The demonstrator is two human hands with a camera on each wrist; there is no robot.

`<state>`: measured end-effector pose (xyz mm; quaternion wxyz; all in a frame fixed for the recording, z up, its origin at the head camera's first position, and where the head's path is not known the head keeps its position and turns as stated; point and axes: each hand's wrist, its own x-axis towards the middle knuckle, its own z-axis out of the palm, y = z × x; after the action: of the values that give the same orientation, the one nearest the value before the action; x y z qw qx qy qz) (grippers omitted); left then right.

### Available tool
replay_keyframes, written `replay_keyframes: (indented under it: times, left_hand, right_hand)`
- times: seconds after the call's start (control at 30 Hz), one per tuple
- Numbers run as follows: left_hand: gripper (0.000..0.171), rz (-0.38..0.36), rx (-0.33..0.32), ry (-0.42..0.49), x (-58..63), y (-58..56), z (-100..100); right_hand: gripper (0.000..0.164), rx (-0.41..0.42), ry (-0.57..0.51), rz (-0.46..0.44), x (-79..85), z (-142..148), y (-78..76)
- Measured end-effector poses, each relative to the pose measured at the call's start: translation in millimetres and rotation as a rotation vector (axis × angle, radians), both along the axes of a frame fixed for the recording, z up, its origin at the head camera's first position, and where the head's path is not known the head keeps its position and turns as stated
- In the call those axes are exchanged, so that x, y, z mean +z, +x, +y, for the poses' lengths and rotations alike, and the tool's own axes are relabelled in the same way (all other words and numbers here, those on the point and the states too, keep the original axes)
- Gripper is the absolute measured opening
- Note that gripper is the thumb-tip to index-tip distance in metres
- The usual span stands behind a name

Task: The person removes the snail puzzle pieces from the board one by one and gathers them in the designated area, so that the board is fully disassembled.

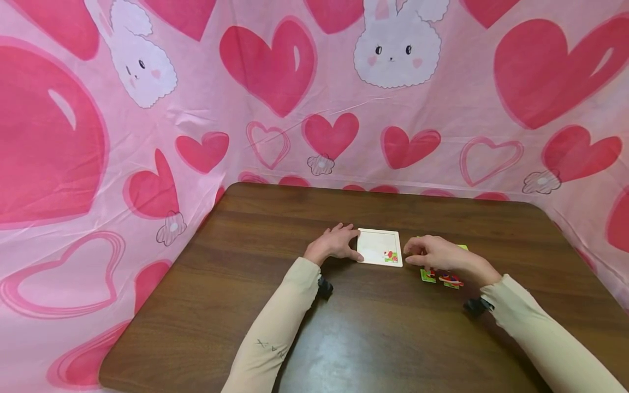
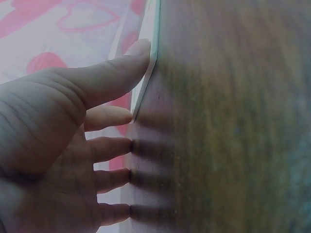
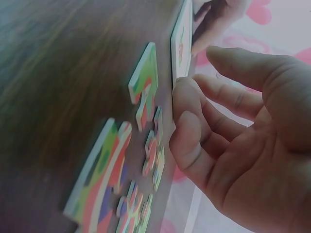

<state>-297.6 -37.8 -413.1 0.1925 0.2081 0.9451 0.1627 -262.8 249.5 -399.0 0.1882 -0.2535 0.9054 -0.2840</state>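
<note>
A square white puzzle board [image 1: 372, 244] with a raised border lies on the table, one printed piece [image 1: 391, 256] in its near right corner. My left hand [image 1: 336, 243] rests at the board's left edge with fingers spread. Its thumb [image 2: 138, 48] lies on the border and the index fingertip touches a corner; the other fingertips are on the table. Just off the board's right edge is my right hand [image 1: 437, 253], fingers loosely bent and thumb apart, with nothing between them. Under and beside it lie several loose puzzle pieces [image 3: 104, 177], green, red and blue, partly hidden in the head view.
The brown wooden table [image 1: 275, 224] has rounded corners. Pink cloth [image 1: 275, 147] printed with hearts and rabbits hangs along its back and left sides. A small dark device [image 1: 324, 287] sits at the left wrist, another [image 1: 475, 307] at the right.
</note>
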Motion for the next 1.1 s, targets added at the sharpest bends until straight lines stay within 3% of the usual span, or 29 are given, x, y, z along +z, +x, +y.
replay_keyframes:
  times: [0.3, 1.1]
  left_hand:
    - [0.080, -0.004, 0.001, 0.008, 0.1, -0.4, -1]
    - [0.080, -0.009, 0.004, 0.009, 0.8, -0.5, -1]
  right_hand:
    - [0.019, 0.055, 0.028, 0.063, -6.1, -13, -9.7]
    - [0.021, 0.008, 0.109, 0.122, -11.1, -32, -14.3]
